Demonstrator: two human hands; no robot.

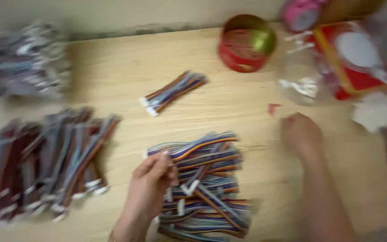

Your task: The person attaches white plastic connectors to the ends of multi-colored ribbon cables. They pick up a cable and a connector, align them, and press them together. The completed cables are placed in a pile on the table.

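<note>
A heap of multicoloured ribbon cables (211, 179) with white end plugs lies at the front middle of the wooden table (113, 67). My left hand (151, 186) rests on the heap's left side, its fingers pinching the white end of one cable. My right hand (300, 132) hovers to the right of the heap, fingers curled, near a small red scrap (273, 107); blur hides whether it holds anything. One separate cable bundle (173, 92) lies alone further back.
A large pile of cable bundles (45, 161) fills the left side, with bagged ones (21, 60) behind. At the back stand a red round tin (246, 42), a clear plastic container (301, 78), a red box (352, 60) and a pink object (300, 13).
</note>
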